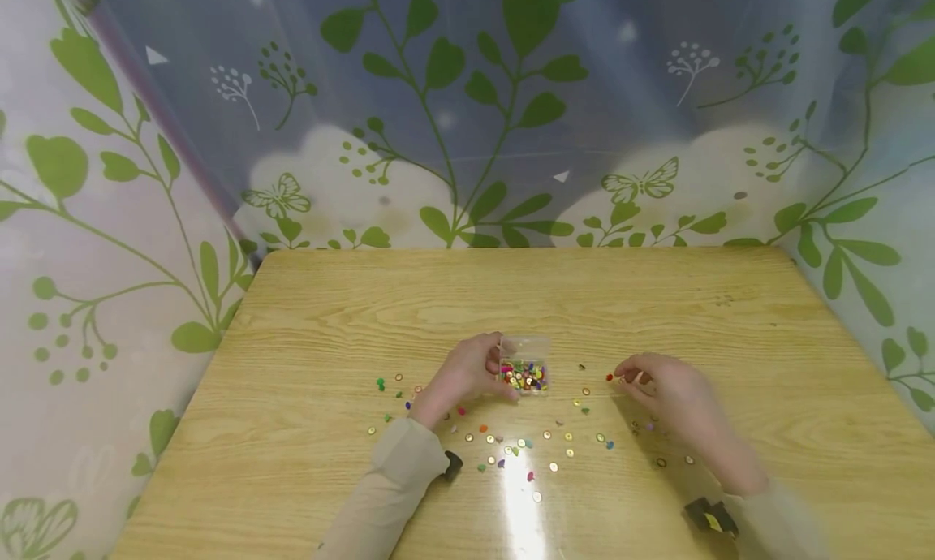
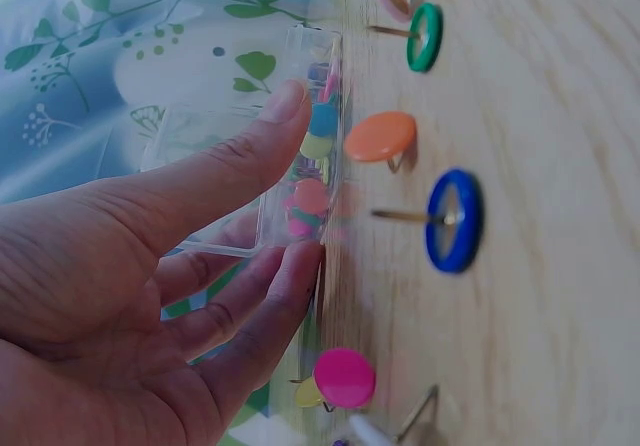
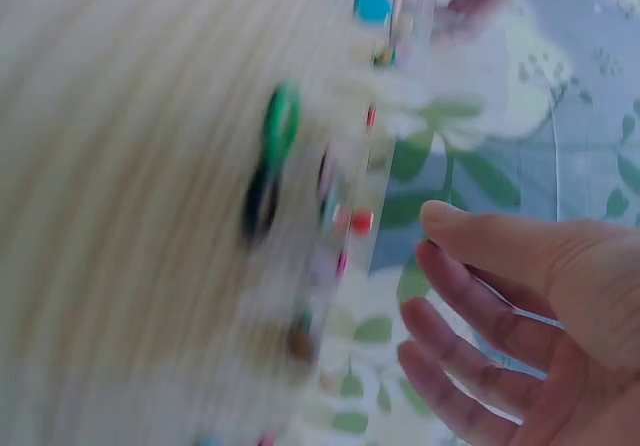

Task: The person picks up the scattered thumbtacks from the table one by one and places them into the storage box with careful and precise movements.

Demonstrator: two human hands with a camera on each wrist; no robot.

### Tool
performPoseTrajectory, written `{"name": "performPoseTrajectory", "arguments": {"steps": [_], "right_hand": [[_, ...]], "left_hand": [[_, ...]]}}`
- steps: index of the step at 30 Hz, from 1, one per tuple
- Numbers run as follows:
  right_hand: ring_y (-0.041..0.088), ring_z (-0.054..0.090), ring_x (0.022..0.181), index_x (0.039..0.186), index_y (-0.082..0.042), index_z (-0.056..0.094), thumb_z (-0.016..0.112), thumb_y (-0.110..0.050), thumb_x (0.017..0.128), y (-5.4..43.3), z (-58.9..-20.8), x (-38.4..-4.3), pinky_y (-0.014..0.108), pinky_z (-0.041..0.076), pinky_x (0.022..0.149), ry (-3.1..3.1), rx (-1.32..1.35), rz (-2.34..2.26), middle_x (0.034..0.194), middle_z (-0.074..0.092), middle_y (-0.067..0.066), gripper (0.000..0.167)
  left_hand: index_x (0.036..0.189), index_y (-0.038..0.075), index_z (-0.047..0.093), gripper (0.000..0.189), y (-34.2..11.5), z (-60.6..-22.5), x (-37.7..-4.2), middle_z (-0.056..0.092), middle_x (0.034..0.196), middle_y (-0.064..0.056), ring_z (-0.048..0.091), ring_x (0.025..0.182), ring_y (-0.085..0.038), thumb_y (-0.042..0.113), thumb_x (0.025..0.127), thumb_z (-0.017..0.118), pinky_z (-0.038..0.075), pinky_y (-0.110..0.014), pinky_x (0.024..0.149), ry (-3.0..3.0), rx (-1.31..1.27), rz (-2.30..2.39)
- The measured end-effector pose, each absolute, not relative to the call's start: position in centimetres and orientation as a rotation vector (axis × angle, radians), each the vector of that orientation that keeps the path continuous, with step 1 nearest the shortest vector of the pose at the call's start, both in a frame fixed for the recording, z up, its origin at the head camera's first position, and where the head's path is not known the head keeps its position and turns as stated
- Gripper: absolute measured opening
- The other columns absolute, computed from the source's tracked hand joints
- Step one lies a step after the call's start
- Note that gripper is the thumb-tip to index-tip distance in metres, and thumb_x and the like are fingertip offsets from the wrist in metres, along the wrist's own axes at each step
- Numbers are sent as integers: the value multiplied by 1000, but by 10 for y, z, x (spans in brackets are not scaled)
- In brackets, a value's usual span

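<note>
My left hand (image 1: 465,373) grips a small clear plastic box (image 1: 526,349), its lid raised at the back. Thumbtacks (image 1: 523,376) of many colours fill the lower part. In the left wrist view, the thumb lies along one side of the box, with the fingers curled at the other. My right hand (image 1: 668,389) is over the table to the right, its fingers loosely bent. Just left of its fingertips is a red thumbtack (image 1: 609,377). The right wrist view is blurred; there the red thumbtack (image 3: 361,222) shows apart from the fingertips, and nothing shows between thumb and fingers.
Loose thumbtacks lie scattered over the wooden table (image 1: 351,300), among them a green one (image 1: 381,382), an orange one (image 2: 381,137) and a dark blue one (image 2: 455,221), some points up. A leaf-printed curtain (image 1: 467,122) stands behind the table's far edge.
</note>
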State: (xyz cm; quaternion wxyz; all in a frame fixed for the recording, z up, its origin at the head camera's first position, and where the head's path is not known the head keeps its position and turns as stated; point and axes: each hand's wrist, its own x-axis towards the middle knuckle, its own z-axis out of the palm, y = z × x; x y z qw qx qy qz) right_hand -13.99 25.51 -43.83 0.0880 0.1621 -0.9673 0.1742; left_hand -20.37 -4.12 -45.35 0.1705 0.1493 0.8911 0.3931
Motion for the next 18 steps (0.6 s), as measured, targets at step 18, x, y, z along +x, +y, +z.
{"name": "performPoseTrajectory", "arguments": {"steps": [18], "right_hand": [[5, 63, 64, 94, -16, 79, 85, -18, 81, 184, -437, -161, 17, 45, 53, -2658, 727, 657, 82, 72, -7, 14]], "left_hand": [[124, 14, 65, 68, -41, -453, -205, 64, 103, 0, 57, 89, -14, 23, 64, 97, 52, -30, 79, 2568, 450, 1067]]}}
